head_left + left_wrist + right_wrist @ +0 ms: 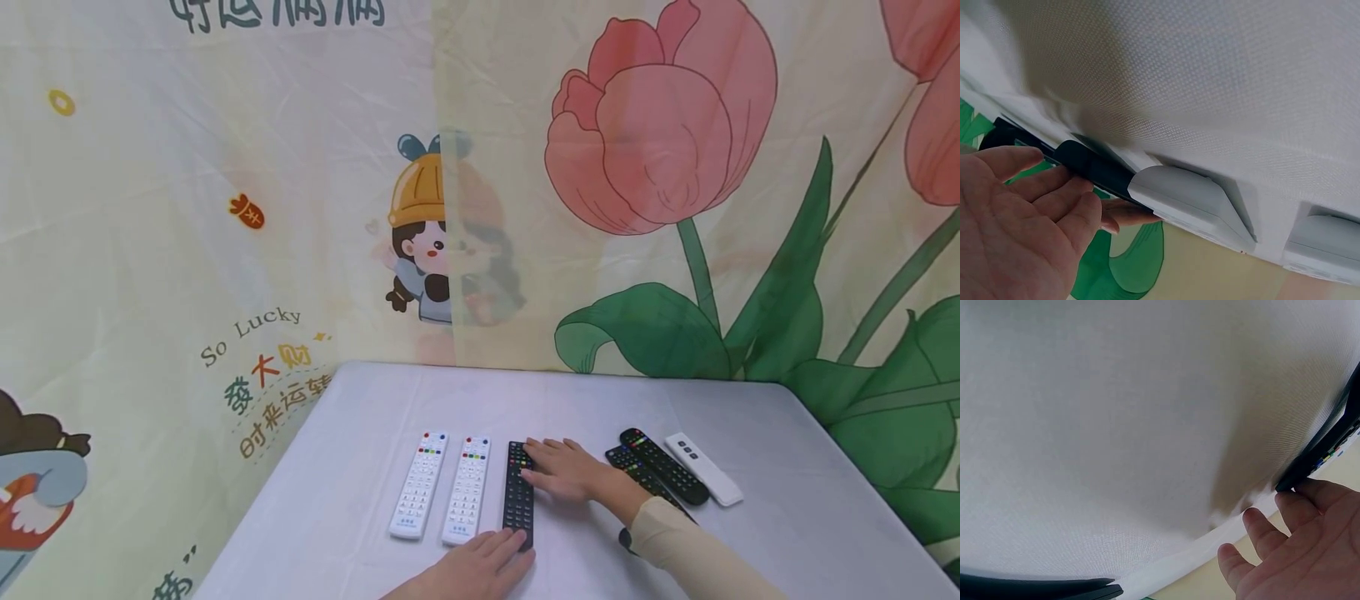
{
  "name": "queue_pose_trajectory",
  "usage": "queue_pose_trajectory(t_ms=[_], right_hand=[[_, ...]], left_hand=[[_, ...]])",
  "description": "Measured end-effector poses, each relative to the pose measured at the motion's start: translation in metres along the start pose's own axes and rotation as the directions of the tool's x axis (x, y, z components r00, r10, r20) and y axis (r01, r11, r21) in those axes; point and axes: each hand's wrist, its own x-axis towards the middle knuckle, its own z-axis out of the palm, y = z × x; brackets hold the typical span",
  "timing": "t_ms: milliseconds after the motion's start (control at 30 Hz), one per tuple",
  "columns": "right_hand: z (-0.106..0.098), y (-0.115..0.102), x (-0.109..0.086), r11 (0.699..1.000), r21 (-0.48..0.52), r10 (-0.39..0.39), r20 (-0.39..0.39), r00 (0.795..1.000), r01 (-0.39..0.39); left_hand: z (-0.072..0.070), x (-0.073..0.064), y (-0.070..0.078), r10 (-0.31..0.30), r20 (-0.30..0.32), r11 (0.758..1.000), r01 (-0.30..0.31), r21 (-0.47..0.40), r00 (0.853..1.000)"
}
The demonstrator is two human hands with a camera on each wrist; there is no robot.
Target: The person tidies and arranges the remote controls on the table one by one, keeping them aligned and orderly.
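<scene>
A black remote control (517,492) lies lengthwise on the white table, the rightmost of a row with two white remote controls, one in the middle (467,492) and one on the left (418,487). My left hand (480,568) touches its near end with extended fingers. At its far end, my right hand (564,471) rests fingertips on the top and right edge. In the left wrist view, the left fingers meet the end of the black remote (1094,165). The right wrist view shows the right fingers (1297,509) fairly straight, touching the black remote's tip (1294,478).
Right of the hands lie a black remote (667,468), another black one (633,467) partly beneath it, and a slim white remote (703,468). The right forearm hides part of this group, including a dark rounded end (626,540). A printed cloth (495,342) hangs behind the table.
</scene>
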Motion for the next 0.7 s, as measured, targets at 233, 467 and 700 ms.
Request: queue_pose_trajectory(t_ms=[233,467,700], right_hand=[[0.001,0.0006,0.0003,1.0,0.002,-0.003,0.0,1.0,0.003],[0.0006,0.0006,-0.0001,1.0,0.006,-0.005,-0.009,1.0,0.005],[0.0015,0.0022,0.0003,1.0,0.013,-0.017,-0.004,1.0,0.017]], left_hand=[[-0.001,0.0001,0.0003,-0.01,0.051,0.996,0.014,-0.084,0.999],[-0.0015,-0.001,-0.0001,0.0,0.044,0.997,0.003,-0.073,0.999],[-0.0025,0.0004,0.0011,-0.003,0.031,0.999,0.005,-0.052,1.0]])
